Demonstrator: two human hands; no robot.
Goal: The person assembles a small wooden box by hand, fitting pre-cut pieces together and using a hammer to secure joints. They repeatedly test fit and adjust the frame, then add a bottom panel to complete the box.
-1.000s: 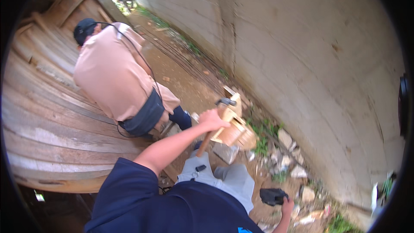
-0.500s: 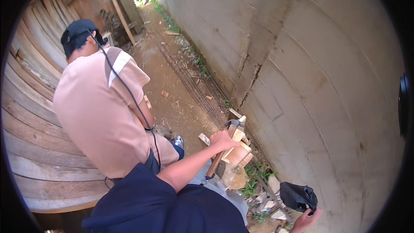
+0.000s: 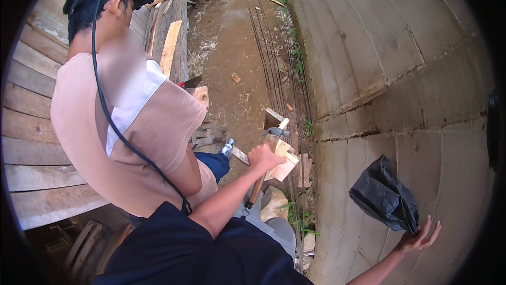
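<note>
My left hand (image 3: 263,158) is wrapped round a claw hammer (image 3: 256,189), its metal head up beyond my fingers and its wooden handle pointing down toward me. Pale wooden pieces (image 3: 285,169) sit right beside the same hand; whether my fingers also grip them I cannot tell. Out to the right, my right hand (image 3: 419,238) pinches the edge of a black plastic bag (image 3: 383,195). Some of its fingers stretch out past the bag, which hangs in front of the block wall.
A person in a pink shirt (image 3: 132,121) and dark cap stands close on my left, with a black cable down the back. Boards (image 3: 171,47) lie beyond them. Long metal rods (image 3: 266,53) run over the dirt floor beside the grey wall (image 3: 358,58). A plank wall (image 3: 37,142) rises at left.
My right hand has moved outward and up with the black bag, which now looks more spread. My left hand keeps the hammer, slightly lower left. The view has shifted.
</note>
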